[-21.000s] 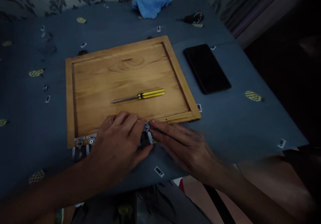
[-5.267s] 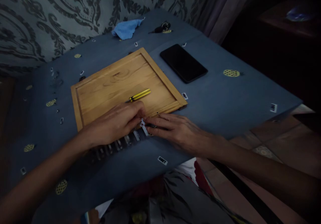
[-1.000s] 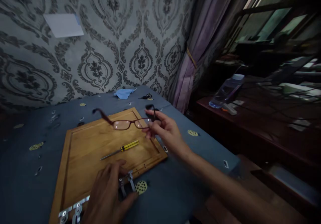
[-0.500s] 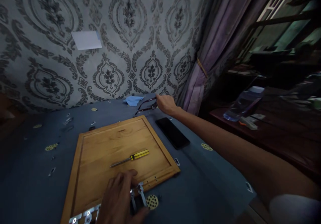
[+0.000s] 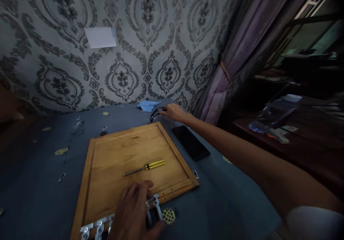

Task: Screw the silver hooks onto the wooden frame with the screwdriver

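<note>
At the far side of the cloth, my right hand [image 5: 174,111] is closed on a pair of dark-framed eyeglasses [image 5: 154,114], partly hidden by the fingers. A wooden cabinet door [image 5: 115,154] lies flat in front of me. Over its near edge rests my left hand [image 5: 134,207], fingers loosely bent and thumb apart, beside metal hinges [image 5: 156,202]. More hinges [image 5: 100,225] sit along that edge to the left; the hand covers part of the row. A yellow-and-black screwdriver [image 5: 154,164] lies on the door, beyond the left hand.
A black phone [image 5: 190,143] lies right of the door. Beyond it is a crumpled blue cloth [image 5: 147,106]. Small metal parts [image 5: 78,125] are at the left. A clear water bottle [image 5: 276,112] stands on the dark red table [image 5: 309,157] at right. Patterned wall and curtain close the back.
My right hand has turned and drawn the eyeglasses slightly left relative to the door; less of them shows. My left hand stays at the hinges. The view has shifted a little.
</note>
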Demonstrator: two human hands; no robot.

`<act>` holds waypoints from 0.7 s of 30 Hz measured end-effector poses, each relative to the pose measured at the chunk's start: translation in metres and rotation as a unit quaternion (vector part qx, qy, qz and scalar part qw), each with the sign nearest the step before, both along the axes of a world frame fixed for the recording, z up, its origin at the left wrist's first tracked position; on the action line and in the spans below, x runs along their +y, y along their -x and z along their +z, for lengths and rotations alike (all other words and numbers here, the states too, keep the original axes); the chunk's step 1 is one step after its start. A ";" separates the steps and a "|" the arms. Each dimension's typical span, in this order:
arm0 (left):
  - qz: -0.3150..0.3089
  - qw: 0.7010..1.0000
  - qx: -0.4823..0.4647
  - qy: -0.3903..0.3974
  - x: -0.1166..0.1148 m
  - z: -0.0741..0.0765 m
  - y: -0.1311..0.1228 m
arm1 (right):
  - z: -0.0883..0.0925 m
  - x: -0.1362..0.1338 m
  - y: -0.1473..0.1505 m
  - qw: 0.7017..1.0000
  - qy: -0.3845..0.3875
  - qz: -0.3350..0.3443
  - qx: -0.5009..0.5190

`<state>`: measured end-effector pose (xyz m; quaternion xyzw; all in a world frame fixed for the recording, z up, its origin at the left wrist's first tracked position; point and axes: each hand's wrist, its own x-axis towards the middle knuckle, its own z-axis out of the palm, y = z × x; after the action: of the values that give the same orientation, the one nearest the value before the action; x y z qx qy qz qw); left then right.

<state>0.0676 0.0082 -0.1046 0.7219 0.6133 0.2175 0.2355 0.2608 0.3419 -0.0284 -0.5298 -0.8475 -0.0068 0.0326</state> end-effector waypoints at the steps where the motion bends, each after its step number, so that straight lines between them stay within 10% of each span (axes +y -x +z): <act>1: 0.001 1.000 -0.001 0.003 0.000 0.000 0.000 | -0.003 0.000 -0.003 1.000 -0.004 -0.007 0.004; 15: -0.002 0.999 -0.002 0.037 0.001 0.007 -0.001 | 0.013 -0.010 -0.028 0.991 -0.132 -0.012 0.017; 21: 0.010 0.999 0.005 0.037 0.000 0.009 -0.005 | -0.019 -0.021 -0.012 0.997 -0.071 0.007 -0.004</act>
<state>0.0727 0.0087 -0.0952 0.7073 0.6293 0.1934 0.2574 0.2725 0.3213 -0.0473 -0.5202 -0.8487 -0.0688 0.0665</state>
